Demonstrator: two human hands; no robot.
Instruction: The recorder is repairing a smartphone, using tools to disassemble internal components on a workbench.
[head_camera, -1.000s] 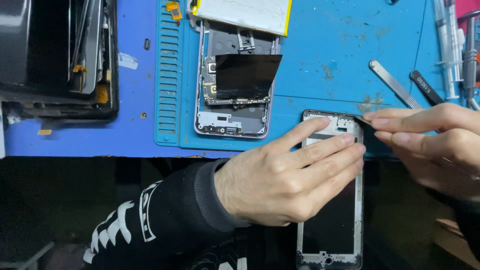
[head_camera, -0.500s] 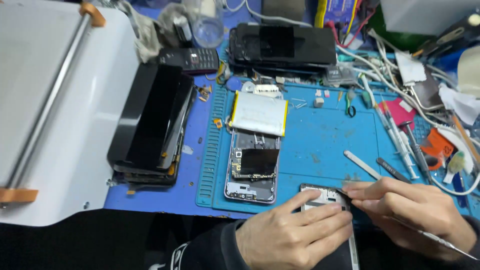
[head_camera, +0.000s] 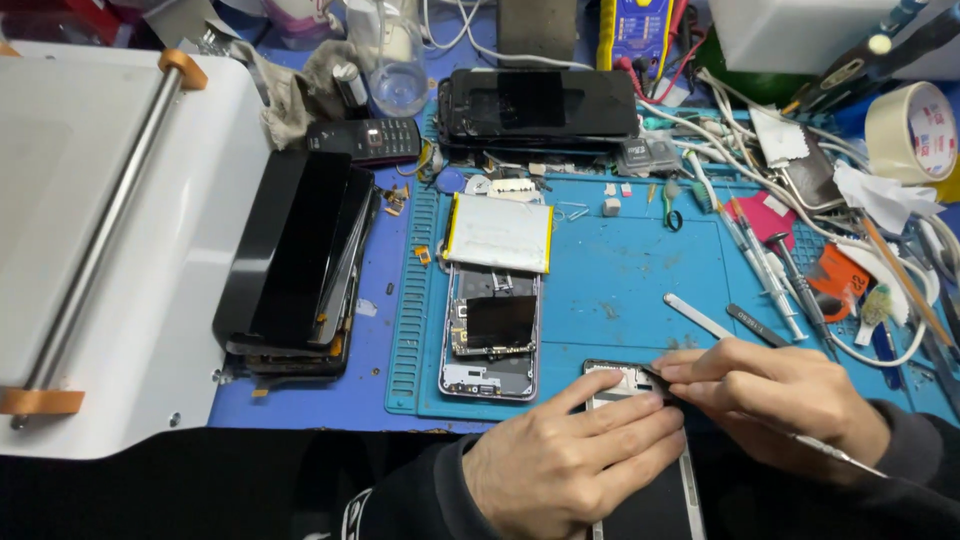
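Observation:
My left hand (head_camera: 575, 455) lies flat on a phone frame (head_camera: 640, 500) at the near edge of the blue mat (head_camera: 610, 290), fingers pressing its upper part. My right hand (head_camera: 775, 395) pinches a thin metal tool (head_camera: 835, 455) whose tip meets the frame's top right corner. An opened phone body (head_camera: 490, 340) with a white battery (head_camera: 498, 232) folded up above it lies just left of my hands. Most of the frame is hidden under my left hand.
A white machine with a steel roller bar (head_camera: 100, 240) fills the left. A stack of dark screens (head_camera: 300, 260) leans beside it. Syringes, tweezers (head_camera: 700, 318), cables, a tape roll (head_camera: 915, 130), a keypad phone (head_camera: 365, 140) and a dark phone (head_camera: 540, 105) crowd the back and right.
The view has lifted and pulled back, so the machine, clutter and rear of the bench show. Both hands stay on the phone frame in about the same pose.

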